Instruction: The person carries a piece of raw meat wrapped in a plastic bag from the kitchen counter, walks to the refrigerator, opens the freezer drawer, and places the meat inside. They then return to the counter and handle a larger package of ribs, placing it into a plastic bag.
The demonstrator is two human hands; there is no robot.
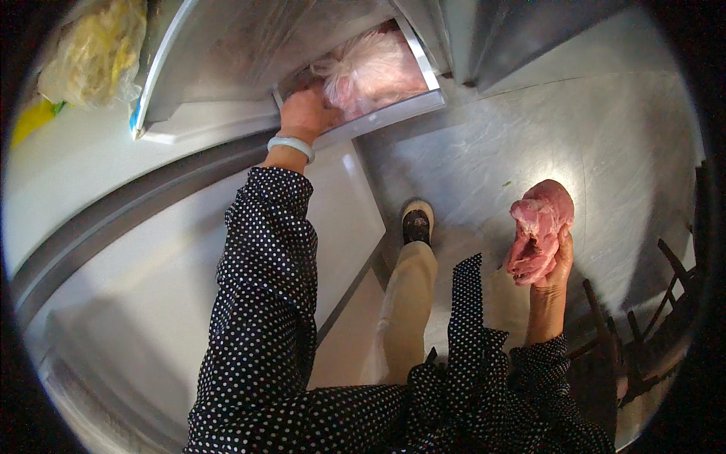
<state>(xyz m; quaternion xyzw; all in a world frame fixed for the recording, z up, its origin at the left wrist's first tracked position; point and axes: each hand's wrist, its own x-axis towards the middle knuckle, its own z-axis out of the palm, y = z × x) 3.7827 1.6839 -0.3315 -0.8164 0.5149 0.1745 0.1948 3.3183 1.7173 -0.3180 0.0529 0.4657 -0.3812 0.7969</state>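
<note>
My right hand [558, 264] holds a chunk of raw pink meat [541, 227] from below, out over the floor. Further up and to the left, an open drawer with a clear front edge [391, 116] contains a clear plastic bag [368, 68] with pinkish contents. My left hand [309, 113] reaches over the near left corner of this drawer, beside the bag. Its fingertips are hidden, so whether they grip the bag or the drawer cannot be told. A pale bangle [291, 146] circles the left wrist.
A grey-gasketed white appliance door [136, 272] spans the lower left. On a white surface [85, 164] at upper left sits a yellowish plastic bag [96, 57]. Dark wooden furniture [641, 346] stands at lower right on the grey floor [612, 142]. My shoe [417, 224] is below the drawer.
</note>
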